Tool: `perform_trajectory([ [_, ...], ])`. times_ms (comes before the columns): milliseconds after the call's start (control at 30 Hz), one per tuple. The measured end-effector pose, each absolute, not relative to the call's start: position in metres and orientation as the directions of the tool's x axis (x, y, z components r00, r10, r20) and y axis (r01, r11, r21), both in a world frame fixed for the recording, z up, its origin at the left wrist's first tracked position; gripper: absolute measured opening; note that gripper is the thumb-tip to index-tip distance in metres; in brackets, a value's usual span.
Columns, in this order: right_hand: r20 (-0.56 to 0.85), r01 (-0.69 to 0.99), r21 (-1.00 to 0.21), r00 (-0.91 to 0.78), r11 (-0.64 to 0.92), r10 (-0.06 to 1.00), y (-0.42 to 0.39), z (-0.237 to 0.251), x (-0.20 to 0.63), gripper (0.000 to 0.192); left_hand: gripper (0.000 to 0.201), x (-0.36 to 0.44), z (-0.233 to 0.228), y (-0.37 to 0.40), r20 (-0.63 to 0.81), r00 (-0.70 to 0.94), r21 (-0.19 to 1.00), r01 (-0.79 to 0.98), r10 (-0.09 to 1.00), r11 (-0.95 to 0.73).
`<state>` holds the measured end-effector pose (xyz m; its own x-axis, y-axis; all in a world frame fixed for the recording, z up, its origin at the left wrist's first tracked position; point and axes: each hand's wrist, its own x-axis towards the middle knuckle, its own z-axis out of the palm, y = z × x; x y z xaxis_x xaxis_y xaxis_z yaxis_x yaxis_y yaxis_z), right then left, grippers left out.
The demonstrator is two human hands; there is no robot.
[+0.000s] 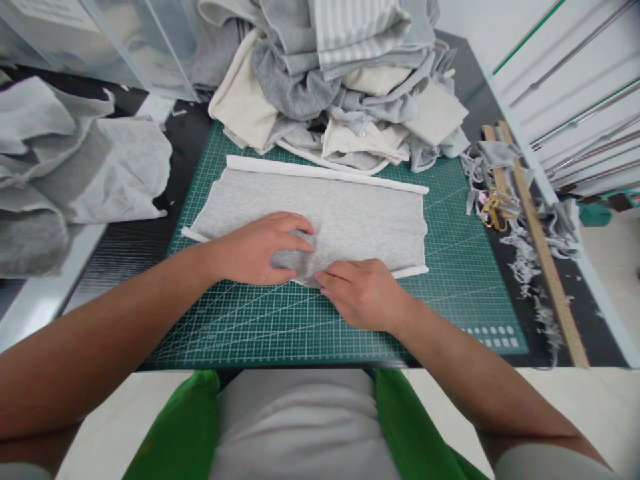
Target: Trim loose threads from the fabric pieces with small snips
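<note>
A light grey piece of knit fabric (360, 217) lies spread on the green cutting mat (280, 327), its far and near long edges curled over to a white side. My left hand (263, 250) rests on the fabric left of its middle, fingers spread and pointing right. At the near edge, my right hand (363, 290) has its fingers drawn together, pinching the fabric's edge between thumb and fingertips. A small dip shows in the cloth between the two hands.
Beyond the mat rises a heap of grey, cream and striped cloth (295, 87). More grey fabric (125, 167) lies at the left, near a translucent plastic bin (145, 40). On the right are gold-handled scissors (494, 212), a wooden ruler (547, 267) and thread scraps (523, 260).
</note>
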<state>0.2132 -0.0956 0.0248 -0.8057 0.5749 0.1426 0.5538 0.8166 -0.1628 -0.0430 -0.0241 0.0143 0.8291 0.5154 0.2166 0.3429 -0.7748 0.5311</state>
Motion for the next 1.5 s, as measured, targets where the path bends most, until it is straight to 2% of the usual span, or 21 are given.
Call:
perform_trajectory([
  [1067, 0.219, 0.545, -0.117, -0.801, 0.830, 0.557, -0.0952, 0.0235, 0.2057, 0.026, 0.041, -0.0421, 0.0125, -0.0235, 0.256, 0.828, 0.529, 0.312, 0.499, -0.789],
  [1500, 0.176, 0.526, -0.094, -0.827, 0.845, 0.534, -0.0953, 0.0230, 0.2048, 0.026, 0.041, -0.0420, 0.0124, -0.0230, 0.247, 0.825, 0.537, 0.319, 0.508, -0.781],
])
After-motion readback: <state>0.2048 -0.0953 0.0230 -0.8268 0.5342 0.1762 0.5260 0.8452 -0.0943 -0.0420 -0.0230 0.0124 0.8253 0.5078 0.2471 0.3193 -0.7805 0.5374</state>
